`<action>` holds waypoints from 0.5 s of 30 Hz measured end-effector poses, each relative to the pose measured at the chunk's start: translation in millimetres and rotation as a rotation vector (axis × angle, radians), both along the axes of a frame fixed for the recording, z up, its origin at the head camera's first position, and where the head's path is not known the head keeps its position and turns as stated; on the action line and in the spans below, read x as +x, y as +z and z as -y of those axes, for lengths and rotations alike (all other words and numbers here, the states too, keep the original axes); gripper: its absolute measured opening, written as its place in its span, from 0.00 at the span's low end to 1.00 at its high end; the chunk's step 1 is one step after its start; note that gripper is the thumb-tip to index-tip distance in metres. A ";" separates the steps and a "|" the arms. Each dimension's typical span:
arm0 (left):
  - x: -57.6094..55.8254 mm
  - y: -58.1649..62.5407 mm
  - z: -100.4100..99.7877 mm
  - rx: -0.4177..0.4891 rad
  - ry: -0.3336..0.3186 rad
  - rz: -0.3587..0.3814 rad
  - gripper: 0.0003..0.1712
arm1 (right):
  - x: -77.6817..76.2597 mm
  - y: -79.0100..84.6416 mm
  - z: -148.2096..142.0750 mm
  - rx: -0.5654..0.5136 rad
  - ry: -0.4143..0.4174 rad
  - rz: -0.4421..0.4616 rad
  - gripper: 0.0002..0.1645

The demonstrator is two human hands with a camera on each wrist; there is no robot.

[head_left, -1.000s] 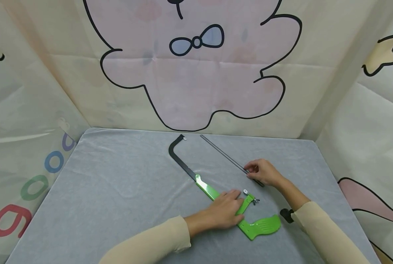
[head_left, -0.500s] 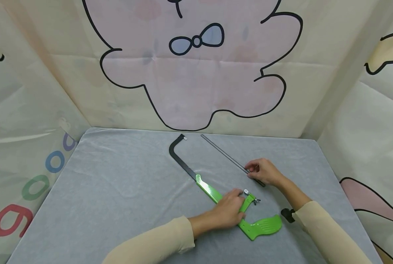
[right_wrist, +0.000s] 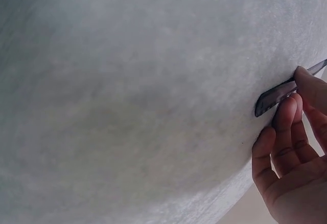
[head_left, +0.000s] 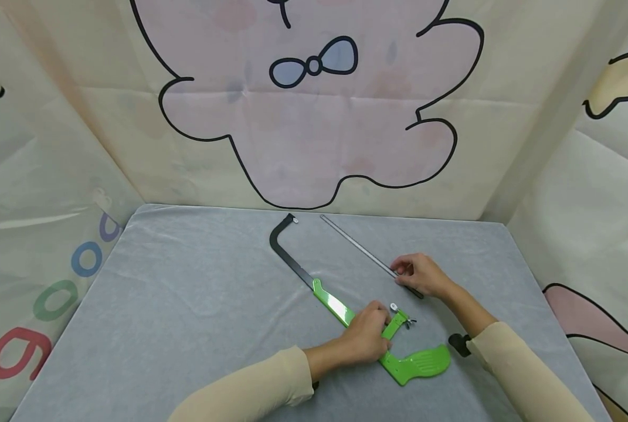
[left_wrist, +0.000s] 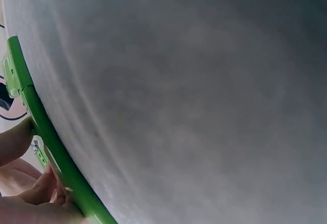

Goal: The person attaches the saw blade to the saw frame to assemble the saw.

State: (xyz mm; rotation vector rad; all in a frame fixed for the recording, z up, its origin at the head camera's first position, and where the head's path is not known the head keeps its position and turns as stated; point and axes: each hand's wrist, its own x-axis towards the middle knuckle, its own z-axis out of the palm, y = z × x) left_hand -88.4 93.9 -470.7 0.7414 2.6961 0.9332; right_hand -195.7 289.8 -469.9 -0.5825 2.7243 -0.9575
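Note:
A hacksaw frame (head_left: 333,302) with a black curved front bow (head_left: 287,254) and green handle (head_left: 425,361) lies diagonally on the cloth. My left hand (head_left: 365,335) grips its green bar, thumb and fingers on either side in the left wrist view, where the bar (left_wrist: 61,157) runs along the left edge. A green arm with a wing nut (head_left: 410,321) sticks up beside those fingers. To the right, a long thin saw blade (head_left: 357,244) lies nearly parallel to the frame. My right hand (head_left: 422,275) pinches it close to its near end (right_wrist: 273,99).
A grey cloth (head_left: 187,293) covers the table. Printed fabric walls (head_left: 314,129) rise behind it and on both sides. A dark wrist device (head_left: 459,344) shows at the right sleeve (head_left: 525,369).
The left fingers have curled in more around the green bar, and that hand has shifted slightly right. The blade's face now looks brighter, as if tilted; the right hand has hardly moved.

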 end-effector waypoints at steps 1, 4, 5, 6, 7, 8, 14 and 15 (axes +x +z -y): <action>0.1 -0.2 0.0 0.007 0.002 0.009 0.18 | -0.1 0.0 0.3 -0.006 0.002 0.001 0.13; 0.3 -1.0 0.1 0.017 0.001 0.016 0.18 | 0.0 0.3 1.3 -0.016 0.007 -0.001 0.13; 0.4 -1.0 0.1 0.019 -0.001 0.018 0.17 | 0.3 0.5 1.6 -0.018 0.008 -0.001 0.14; 0.4 -0.8 0.2 0.024 -0.004 0.017 0.17 | 0.5 0.7 1.8 -0.016 0.008 -0.001 0.14; 0.2 -0.8 0.3 0.029 -0.006 0.015 0.17 | 0.7 1.1 2.1 -0.016 0.008 0.000 0.14; 0.0 -0.6 0.5 0.034 -0.009 0.015 0.18 | 0.9 1.4 2.4 -0.014 0.007 -0.001 0.13; -0.6 -0.2 0.9 0.053 -0.020 0.012 0.18 | 2.2 3.0 4.1 -0.016 0.007 -0.009 0.13; -0.6 -0.3 1.0 0.058 -0.020 0.012 0.18 | 2.3 3.2 4.2 -0.016 0.007 -0.011 0.13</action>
